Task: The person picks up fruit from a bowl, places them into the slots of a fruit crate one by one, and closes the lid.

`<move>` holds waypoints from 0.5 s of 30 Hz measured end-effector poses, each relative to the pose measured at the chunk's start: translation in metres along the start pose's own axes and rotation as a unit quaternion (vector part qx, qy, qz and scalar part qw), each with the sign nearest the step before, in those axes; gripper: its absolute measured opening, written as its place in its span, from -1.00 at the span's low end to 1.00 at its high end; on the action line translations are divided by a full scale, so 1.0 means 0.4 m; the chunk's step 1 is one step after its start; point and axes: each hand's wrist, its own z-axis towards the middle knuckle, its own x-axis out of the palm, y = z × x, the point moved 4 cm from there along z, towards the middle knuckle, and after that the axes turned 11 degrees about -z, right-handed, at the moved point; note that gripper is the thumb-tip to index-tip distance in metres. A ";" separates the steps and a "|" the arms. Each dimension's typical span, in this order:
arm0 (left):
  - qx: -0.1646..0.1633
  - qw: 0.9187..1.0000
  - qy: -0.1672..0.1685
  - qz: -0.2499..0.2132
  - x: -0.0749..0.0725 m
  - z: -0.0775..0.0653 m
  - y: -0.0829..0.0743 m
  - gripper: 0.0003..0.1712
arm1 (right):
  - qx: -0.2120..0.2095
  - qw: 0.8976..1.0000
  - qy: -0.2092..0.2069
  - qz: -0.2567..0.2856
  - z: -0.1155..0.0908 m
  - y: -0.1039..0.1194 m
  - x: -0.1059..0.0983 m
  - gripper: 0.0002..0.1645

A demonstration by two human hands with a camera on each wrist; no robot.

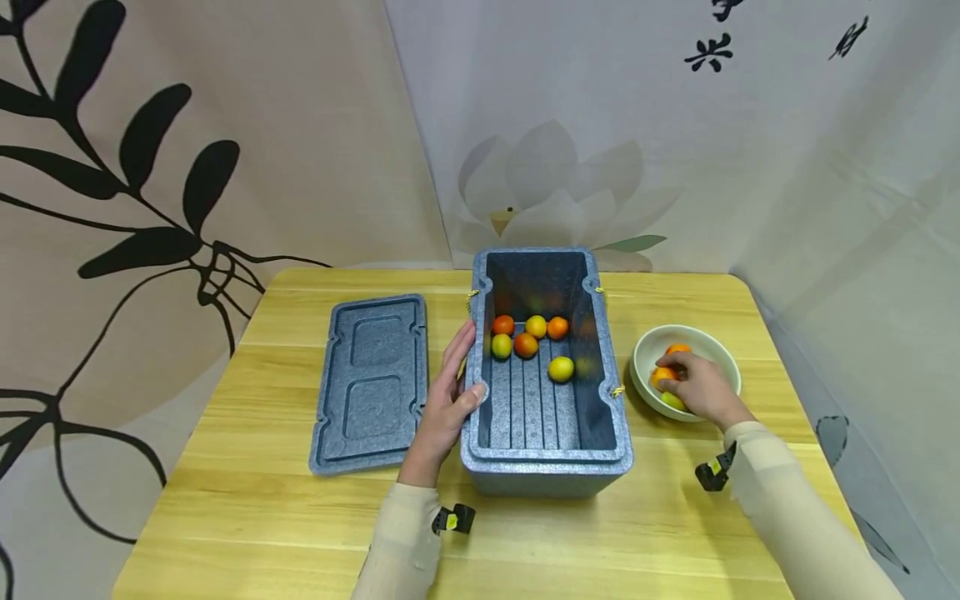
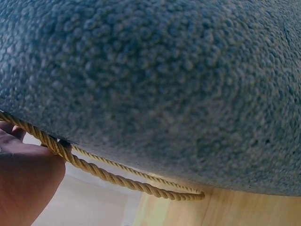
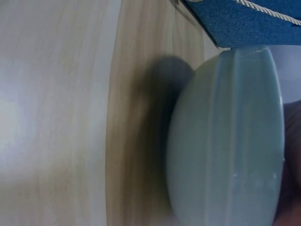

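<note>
My left hand [image 1: 446, 406] rests along the left side of a speckled blue-grey foam box [image 1: 547, 467], its fingers straight against the outer wall and the thumb on the rim. In the left wrist view, part of that hand shows beside a yellow rope handle [image 2: 117, 179] on the box wall. Several small round fruits, among them a yellow one [image 1: 561, 369] and a red-orange one [image 1: 526, 345], lie on the box floor. Inside a pale green bowl [image 1: 722, 354], my right hand [image 1: 701, 389] pinches a small orange fruit [image 1: 663, 377]. Another orange fruit [image 1: 678, 348] and a yellow-green one [image 1: 672, 402] lie around it.
The matching foam lid [image 1: 371, 375] lies flat on the wooden table [image 1: 247, 467], left of the box. Printed cloth [image 1: 337, 125] hangs behind the table. The box's tall walls stand between the two hands, and the bowl sits near the table's right edge.
</note>
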 end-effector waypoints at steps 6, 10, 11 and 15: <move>0.001 1.000 0.001 0.004 0.003 0.001 -0.004 -0.17 | 0.001 1.000 -0.002 0.011 -0.008 0.003 -0.008 -0.56; 0.000 1.000 0.002 0.002 0.003 0.001 -0.002 -0.17 | 0.005 1.000 -0.013 0.026 -0.011 0.006 -0.014 -0.58; 0.000 1.000 0.003 0.002 0.003 0.000 -0.001 -0.17 | 0.006 0.999 -0.015 0.030 -0.012 0.007 -0.015 -0.59; 0.000 1.000 0.000 0.003 0.001 -0.002 0.001 -0.17 | 0.007 0.999 -0.025 0.040 -0.010 0.010 -0.021 -0.61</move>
